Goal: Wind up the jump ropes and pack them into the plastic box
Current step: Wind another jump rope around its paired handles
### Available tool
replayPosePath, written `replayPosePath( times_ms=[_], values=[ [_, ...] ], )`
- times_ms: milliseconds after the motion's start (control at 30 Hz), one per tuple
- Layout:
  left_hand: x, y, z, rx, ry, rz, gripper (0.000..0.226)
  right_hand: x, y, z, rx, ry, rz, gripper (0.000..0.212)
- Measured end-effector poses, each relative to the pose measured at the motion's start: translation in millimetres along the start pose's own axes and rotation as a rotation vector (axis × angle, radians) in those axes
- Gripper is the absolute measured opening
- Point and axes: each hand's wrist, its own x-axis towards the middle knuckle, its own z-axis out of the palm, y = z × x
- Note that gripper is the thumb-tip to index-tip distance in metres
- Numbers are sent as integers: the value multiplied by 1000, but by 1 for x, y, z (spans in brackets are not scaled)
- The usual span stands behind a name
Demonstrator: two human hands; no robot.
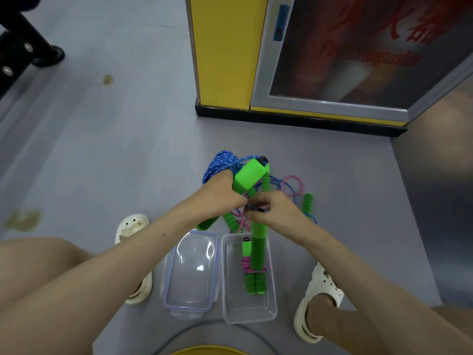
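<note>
The plastic box held one wound rope. Beyond the box, the left hand clenched the blue rope coil with its green handles; the right hand pinched the cord. Keeping wraps taut while tucking the end seemed advisable

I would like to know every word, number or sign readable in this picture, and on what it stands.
"Fire Extinguisher": red letters on the cabinet door, blurred, so only probable.
Large red characters above them: cut off, too blurred to read.
Blue label on the door frame: unreadable.
Plastic box, its lid: no text visible.
</note>
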Motion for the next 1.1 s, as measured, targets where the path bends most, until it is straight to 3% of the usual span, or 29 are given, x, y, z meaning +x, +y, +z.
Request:
replayPosePath(
  times_ms=[200, 300, 400, 500, 567, 633, 733, 833, 1033, 1100],
  values=[
    [6, -1, -2, 75, 51, 32, 23, 0, 7, -2, -47, 76, 5, 23],
    [9, -3, -6, 14, 108, 1, 19, -4, 5, -7, 96, 81, 48, 29],
    [12, -9, -12, -29, 212, -4, 19, -5, 6, -14, 251, 107, 170, 39],
    [12, -13, -16, -127, 219, -62, 18, -4, 13, -18, 168, -73, 421, 59],
    [12, -16, -16, -187, 197, -102, 14, -6, 13, -15, 105, -153, 521, 46],
    [10, -19, -17, -305, 156, -108, 24, -7, 11, -12, 204, -97, 506, 18],
    [4, -16, -21, -609, 6, -29, 39, -5, 3, -14, 750, 96, 463, 1],
    [-7, -11, -18, -913, -214, 90, 45, -2, -5, -17, 1124, 180, 427, 10],
    [-11, -9, -9, -1202, -710, 259, 40, -11, -20, -5, 1400, -45, 415, 11],
    [-9, -7, -12, -1283, -826, 266, 37, -12, -17, -6, 1477, -128, 319, 27]
  ],
)
